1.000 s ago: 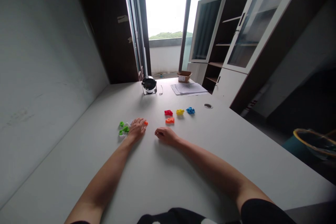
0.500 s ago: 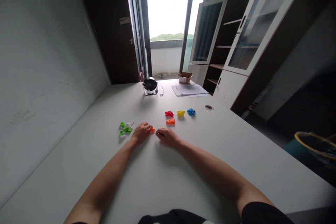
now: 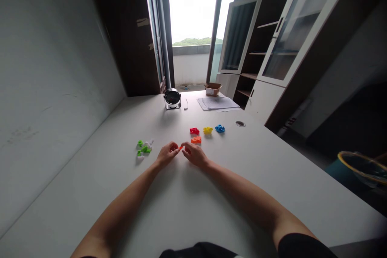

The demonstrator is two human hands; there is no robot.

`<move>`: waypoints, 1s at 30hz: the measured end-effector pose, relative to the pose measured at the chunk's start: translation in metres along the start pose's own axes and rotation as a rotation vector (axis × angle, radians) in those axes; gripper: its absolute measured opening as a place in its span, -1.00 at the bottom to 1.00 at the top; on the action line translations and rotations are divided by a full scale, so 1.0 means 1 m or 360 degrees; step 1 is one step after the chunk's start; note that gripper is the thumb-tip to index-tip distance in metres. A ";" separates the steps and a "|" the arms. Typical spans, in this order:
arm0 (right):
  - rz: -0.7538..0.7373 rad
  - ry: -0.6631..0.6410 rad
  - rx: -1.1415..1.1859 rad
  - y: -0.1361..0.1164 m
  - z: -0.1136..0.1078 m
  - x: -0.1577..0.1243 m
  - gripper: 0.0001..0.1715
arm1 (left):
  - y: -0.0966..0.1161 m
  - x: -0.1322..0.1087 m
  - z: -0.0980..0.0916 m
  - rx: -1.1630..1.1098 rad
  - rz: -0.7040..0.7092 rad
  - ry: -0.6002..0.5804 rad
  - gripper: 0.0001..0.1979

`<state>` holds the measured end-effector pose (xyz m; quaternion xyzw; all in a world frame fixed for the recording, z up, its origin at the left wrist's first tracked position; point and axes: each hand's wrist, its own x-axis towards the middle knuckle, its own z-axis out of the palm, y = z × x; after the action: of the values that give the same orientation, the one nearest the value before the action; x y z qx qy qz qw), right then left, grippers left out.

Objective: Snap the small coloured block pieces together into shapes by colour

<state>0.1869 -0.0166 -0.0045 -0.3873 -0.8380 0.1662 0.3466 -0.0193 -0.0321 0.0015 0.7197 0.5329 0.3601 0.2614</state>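
My left hand (image 3: pixel 168 153) pinches a small orange plastic piece (image 3: pixel 180 148) between thumb and fingers above the white table (image 3: pixel 181 209). Close on its right, my right hand (image 3: pixel 193 153) has curled fingers whose tips meet or nearly meet the same piece; whether they grip it I cannot tell. Just beyond my right hand lies another orange piece (image 3: pixel 196 140). Behind that, a red piece (image 3: pixel 194 131), a yellow piece (image 3: pixel 207 130) and a blue piece (image 3: pixel 219 128) form a row. Left of my left hand are scattered green pieces (image 3: pixel 146 149) and white pieces (image 3: pixel 148 144).
A round black device on a stand (image 3: pixel 172 99) and a short dark cord (image 3: pixel 186 105) are at the far side. Papers (image 3: pixel 219 103) and an open cardboard box (image 3: pixel 213 89) lie to its right. A cable hole (image 3: pixel 240 123) is in the tabletop. A wall borders the left.
My left hand has moved right, lifting the orange piece to my right hand. My right hand's fingers have risen towards it. The other coloured pieces stay put.
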 end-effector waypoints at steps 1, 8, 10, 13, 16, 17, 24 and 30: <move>0.0003 0.0003 0.0004 0.000 0.000 0.000 -0.73 | 0.000 0.000 0.001 -0.0013 0.0001 -0.0013 -0.75; 0.0012 0.0000 -0.0014 -0.001 -0.002 0.001 -0.77 | -0.001 0.000 0.001 -0.0045 0.0023 -0.0077 -0.72; 0.0010 -0.0007 -0.0025 -0.001 -0.002 0.002 -0.80 | -0.002 0.000 0.001 -0.0043 0.0027 -0.0080 -0.70; 0.0001 0.0006 -0.0033 0.000 -0.002 0.002 -0.82 | -0.002 0.000 0.001 -0.0074 0.0037 -0.0085 -0.69; 0.0000 0.0034 -0.0030 0.002 -0.001 0.001 -0.85 | -0.002 0.001 0.001 -0.0128 0.0053 -0.0082 -0.68; 0.0000 0.0044 -0.0027 0.003 0.000 0.001 -0.86 | -0.002 0.000 0.001 -0.0142 0.0065 -0.0080 -0.68; 0.0004 0.0075 -0.0010 0.004 0.001 0.001 -0.88 | -0.003 0.000 0.000 -0.0094 0.0096 -0.0071 -0.72; -0.0004 0.0076 -0.0003 0.004 0.000 0.001 -0.88 | -0.003 0.000 0.000 -0.0045 0.0076 -0.0058 -0.71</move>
<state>0.1882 -0.0133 -0.0060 -0.3903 -0.8302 0.1557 0.3664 -0.0205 -0.0311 -0.0006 0.7349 0.5054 0.3607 0.2726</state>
